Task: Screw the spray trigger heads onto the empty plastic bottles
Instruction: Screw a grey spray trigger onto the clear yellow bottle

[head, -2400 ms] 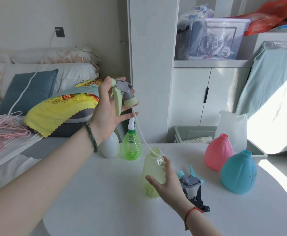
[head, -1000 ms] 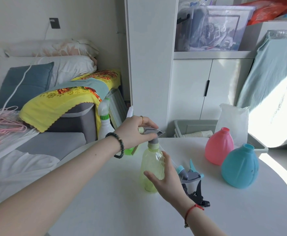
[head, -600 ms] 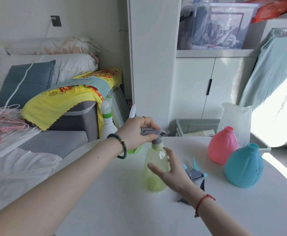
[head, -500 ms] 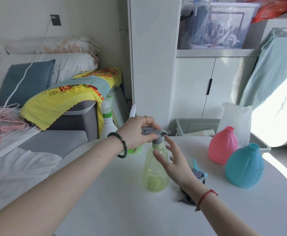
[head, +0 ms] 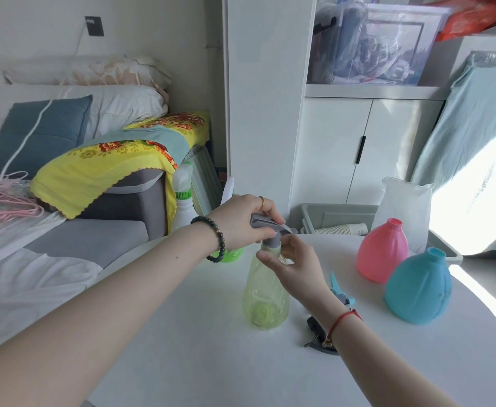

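Threading is the step in hand: a grey trigger head point(head: 270, 229) sits on the neck of the yellow-green bottle point(head: 266, 298), upright mid-desk point(head: 211, 362). The head is clasped by the left hand point(head: 242, 221); the collar is pinched by the right hand point(head: 292, 267). Next, the collar is judged to need turning until snug. Pink bottle point(head: 382, 251) and blue bottle point(head: 417, 286) stand uncapped nearby.

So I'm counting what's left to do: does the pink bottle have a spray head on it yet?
No, the pink bottle stands on the table with its neck open and no spray head fitted.
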A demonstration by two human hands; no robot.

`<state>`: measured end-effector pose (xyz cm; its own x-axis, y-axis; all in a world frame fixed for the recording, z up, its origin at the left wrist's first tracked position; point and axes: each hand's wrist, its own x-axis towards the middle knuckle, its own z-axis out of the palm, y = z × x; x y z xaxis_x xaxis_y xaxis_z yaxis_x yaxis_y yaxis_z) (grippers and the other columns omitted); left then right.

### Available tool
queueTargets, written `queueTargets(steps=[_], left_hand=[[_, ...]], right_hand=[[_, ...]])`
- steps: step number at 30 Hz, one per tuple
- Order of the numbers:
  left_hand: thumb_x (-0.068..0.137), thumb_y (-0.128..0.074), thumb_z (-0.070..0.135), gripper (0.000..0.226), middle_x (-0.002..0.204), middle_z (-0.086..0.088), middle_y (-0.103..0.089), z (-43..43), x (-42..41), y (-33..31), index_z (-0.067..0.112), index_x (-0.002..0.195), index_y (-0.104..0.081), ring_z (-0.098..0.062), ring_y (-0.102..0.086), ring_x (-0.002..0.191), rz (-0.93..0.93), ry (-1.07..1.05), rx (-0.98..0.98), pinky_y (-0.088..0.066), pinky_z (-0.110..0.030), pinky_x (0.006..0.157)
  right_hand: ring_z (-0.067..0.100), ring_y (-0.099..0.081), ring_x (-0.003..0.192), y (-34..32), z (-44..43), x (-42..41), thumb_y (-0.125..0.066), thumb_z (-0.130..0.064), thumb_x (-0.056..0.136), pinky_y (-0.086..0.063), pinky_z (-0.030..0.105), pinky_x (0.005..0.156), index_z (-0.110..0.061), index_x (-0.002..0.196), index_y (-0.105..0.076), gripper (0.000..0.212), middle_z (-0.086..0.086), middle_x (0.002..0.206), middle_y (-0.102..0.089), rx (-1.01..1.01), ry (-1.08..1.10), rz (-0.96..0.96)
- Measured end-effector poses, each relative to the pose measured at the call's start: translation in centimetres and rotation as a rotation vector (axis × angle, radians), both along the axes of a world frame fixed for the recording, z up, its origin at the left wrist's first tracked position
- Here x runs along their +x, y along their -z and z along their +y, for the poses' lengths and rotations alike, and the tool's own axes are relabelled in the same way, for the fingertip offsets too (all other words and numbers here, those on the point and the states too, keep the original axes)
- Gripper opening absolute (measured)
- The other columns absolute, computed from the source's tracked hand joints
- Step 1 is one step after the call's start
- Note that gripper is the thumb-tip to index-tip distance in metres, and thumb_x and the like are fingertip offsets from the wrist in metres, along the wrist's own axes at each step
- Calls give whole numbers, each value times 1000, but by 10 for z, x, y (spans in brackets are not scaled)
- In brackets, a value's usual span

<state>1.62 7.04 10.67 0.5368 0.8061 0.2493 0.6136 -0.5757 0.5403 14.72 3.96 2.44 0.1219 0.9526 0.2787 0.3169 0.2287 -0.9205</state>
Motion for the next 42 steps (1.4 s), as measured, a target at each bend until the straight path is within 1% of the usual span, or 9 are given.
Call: queueTargets(steps=[4,8,16,23,26,31,37,40,42], left_hand=[[79,-65,13,15,84,7,-69,-1,-2,2,21,92,-67,-15,-68,79,-67,-12,-42,-46,-5,66],[79,-65,12,16,91,-1,-72,-1,-2,4,20,93,-67,-16,-68,77,-81,-9,-42,-50,-13,69],[79,-66,12,16,96,-5,-72,-1,-2,5,18,94,-67,-18,-68,86,-106,-9,-53,-46,-7,70],[79,-65,13,16,95,0,-71,-2,-1,5,20,94,-67,-14,-67,88,-123,-4,-54,-46,-4,70],[80,-65,13,16,90,4,-68,-2,-2,5,21,94,-67,-7,-65,79,-129,-1,-67,-45,-1,67],[80,-65,13,17,91,4,-69,-2,-1,5,21,94,-67,-6,-64,81,-121,-5,-50,-45,-1,68],[80,-65,15,16,86,11,-66,-1,0,6,24,92,-67,5,-61,72,-118,3,-58,-44,0,67],[80,-65,15,16,90,5,-69,-1,0,6,24,92,-67,-3,-63,77,-121,-6,-45,-44,-1,67],[79,-65,14,16,86,6,-69,-1,0,6,25,91,-67,3,-62,69,-118,1,-51,-46,-3,65]], right_hand=[[5,-60,90,1,-2,0,-69,-26,77,-45,20,80,-18,92,-56,22,-3,93,-67,-3,-74,-5],[0,-52,76,3,-6,4,-58,-17,86,-38,6,66,-27,80,-52,14,-13,74,-56,40,-161,-19],[14,-59,99,4,-5,-2,-72,-23,74,-43,27,86,-19,95,-53,29,2,100,-66,-2,-59,38],[13,-57,90,2,-3,2,-69,-16,78,-39,3,70,-23,81,-49,21,1,91,-61,47,-54,22],[15,-57,92,3,-4,-4,-75,-19,72,-38,17,71,-18,84,-45,32,4,95,-62,30,11,40],[-4,-52,86,4,-8,7,-57,-18,87,-38,9,75,-17,104,-54,17,-6,92,-58,15,-225,23],[19,-57,99,6,-7,4,-77,-16,69,-42,30,85,-13,87,-45,36,10,100,-61,-29,-16,80],[7,-55,103,8,-11,6,-60,-17,85,-40,16,91,-20,111,-51,28,-4,106,-63,-36,-204,104],[3,-56,93,5,-9,10,-56,-13,87,-41,3,78,-28,95,-57,17,-12,94,-63,2,-232,79]])
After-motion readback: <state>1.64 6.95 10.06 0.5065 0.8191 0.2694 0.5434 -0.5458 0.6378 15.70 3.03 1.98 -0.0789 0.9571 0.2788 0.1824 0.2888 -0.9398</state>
